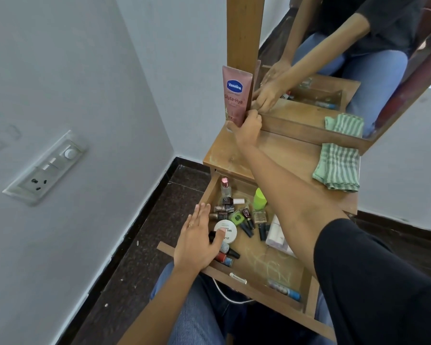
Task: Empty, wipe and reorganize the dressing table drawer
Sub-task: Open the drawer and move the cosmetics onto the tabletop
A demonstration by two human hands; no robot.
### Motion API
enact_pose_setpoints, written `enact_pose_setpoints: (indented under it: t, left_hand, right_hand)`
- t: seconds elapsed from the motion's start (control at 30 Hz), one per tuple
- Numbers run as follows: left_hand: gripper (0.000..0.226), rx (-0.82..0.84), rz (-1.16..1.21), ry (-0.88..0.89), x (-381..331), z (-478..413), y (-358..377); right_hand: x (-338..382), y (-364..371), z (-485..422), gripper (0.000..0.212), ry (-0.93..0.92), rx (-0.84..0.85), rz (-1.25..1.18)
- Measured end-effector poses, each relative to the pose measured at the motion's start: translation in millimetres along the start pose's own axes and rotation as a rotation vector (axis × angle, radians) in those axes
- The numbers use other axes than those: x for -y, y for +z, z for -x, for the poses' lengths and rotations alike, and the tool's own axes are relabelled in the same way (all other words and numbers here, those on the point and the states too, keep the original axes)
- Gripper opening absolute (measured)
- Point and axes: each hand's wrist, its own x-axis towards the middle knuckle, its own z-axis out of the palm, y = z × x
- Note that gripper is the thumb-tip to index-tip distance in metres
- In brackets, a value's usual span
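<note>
drawer [259,291]: open under the counter [279,155], nail polish bottles [237,217] not yet emptied. right hand [248,128]: grips the lotion tube [235,93] low, standing it by the mirror frame, probably for room. left hand [197,240]: flat, fingers straight, holding nothing. cloth [337,168]: folded, likely for wiping.

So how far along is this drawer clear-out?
Barely started. Done: one Vaseline tube stands on the tabletop, the right hand gripping its base. In hand: the open left hand reaches over the drawer, at the white tin. Left: the nail polish bottles and other bits lie inside, and the striped cloth lies folded, so wiping and rearranging seem ahead.
</note>
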Motion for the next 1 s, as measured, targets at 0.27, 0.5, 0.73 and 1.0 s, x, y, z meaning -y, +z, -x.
enact_pose_setpoints:
  t: [0.27, 0.5, 0.73, 1.0]
  left_hand:
    - [0.075, 0.006, 0.019, -0.006, -2.0, 1.0, -1.9]
    - [0.069, 0.003, 0.022, 0.001, -4.0, 0.6, -3.8]
    - [0.071, -0.004, 0.018, 0.011, 0.0, 0.1, -1.5]
    - [0.07, -0.003, 0.035, -0.002, -0.2, 0.1, -0.6]
  right_hand:
    - [-30.4, -33.1, 105.2, 0.011, -0.386, -0.016, -0.112]
    - [-96.7, -26.5, 159.2, 0.03, -0.123, 0.27, 0.143]
    - [-96.3, -1.4, 147.3, 0.041, 0.005, 0.244, 0.292]
    - [-92.0, 6.5, 151.0, 0.029, -0.025, 0.207, 0.405]
